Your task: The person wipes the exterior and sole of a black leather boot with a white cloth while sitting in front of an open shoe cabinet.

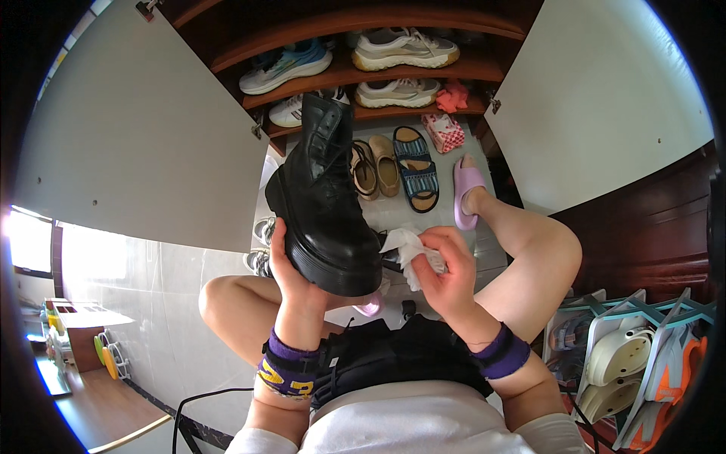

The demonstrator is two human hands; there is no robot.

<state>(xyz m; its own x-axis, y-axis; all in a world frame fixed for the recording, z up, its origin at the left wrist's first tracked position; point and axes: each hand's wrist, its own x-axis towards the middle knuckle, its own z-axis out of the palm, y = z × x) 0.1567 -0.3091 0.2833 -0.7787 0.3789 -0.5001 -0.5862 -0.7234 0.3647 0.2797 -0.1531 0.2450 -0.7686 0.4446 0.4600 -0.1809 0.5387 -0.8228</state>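
Note:
A black leather lace-up boot [326, 198] with a thick ridged sole is held up in front of me, its toe towards me. My left hand [298, 278] grips it by the sole, thumb along the outer edge. To the right of the toe, my right hand [451, 267] pinches a crumpled white tissue [411, 255] between thumb and fingers. The tissue's tip is close to the boot's toe; whether they touch I cannot tell. Part of another black object shows behind the tissue, mostly hidden.
An open shoe cabinet [368, 20] holds sneakers [405, 48] and a coral cloth [452, 96]. Beige shoes [385, 164], strapped sandals [417, 170] and a red-and-white tissue pack [444, 133] are on the floor. Cabinet doors [142, 130] flank me; a rack [601, 352] with clogs stands at right.

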